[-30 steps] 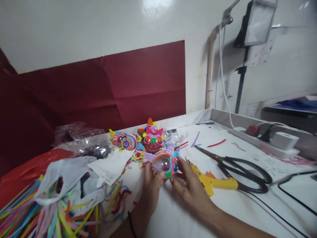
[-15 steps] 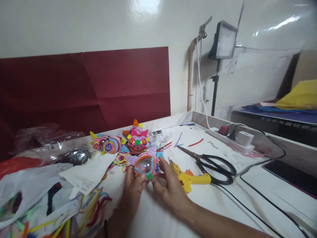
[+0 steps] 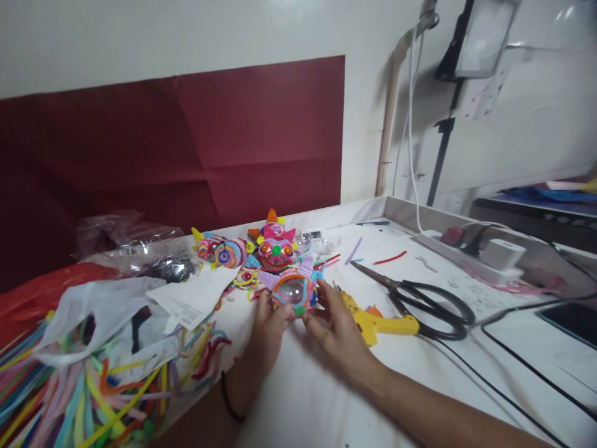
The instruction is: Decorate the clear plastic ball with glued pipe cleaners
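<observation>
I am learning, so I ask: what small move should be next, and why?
Perhaps steady the held figure with the left hand and reach the right hand toward the yellow glue gun: it lies close by, and the figure's clear dome looks bare.

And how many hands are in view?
2: the left hand at the left side of the clear-domed craft piece, the right hand at its right side. No others show.

The top edge crops the lamp [image 3: 487, 38]; the paper slip [image 3: 192, 297] is illegible.
</observation>
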Motion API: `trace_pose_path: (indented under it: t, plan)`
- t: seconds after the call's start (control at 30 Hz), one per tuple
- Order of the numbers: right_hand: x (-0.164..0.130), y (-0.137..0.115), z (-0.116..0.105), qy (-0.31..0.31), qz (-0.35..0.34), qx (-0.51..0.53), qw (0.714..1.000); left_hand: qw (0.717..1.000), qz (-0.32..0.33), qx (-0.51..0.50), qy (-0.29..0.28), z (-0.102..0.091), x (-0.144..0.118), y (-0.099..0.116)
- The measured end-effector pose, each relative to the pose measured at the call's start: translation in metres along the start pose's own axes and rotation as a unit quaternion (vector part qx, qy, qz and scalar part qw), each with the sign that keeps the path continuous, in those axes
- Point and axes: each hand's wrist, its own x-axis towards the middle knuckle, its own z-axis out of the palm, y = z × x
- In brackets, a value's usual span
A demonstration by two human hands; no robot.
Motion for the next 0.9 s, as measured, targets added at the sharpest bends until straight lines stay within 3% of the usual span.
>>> trace_pose_path:
  t: [0.1,0.37,0.73,0.9]
  plan:
    - [0.0,-0.002,0.0,0.007,0.009,-0.002,1.0,1.0,0.009,0.016,-0.016,0.0,-0.001,0.001]
    - [-0.001,-0.005,0.0,0.001,0.011,0.013,1.0,0.999,0.011,0.045,0.007,-0.004,-0.002,-0.004]
    - [-0.002,-0.004,0.0,0.007,0.012,-0.021,1.0,0.996,0.05,0.071,-0.029,-0.008,0.001,-0.008]
    - [-0.005,0.0,0.001,-0.004,0.032,-0.019,0.999,0.989,0.056,0.132,0.018,-0.015,0.001,-0.014]
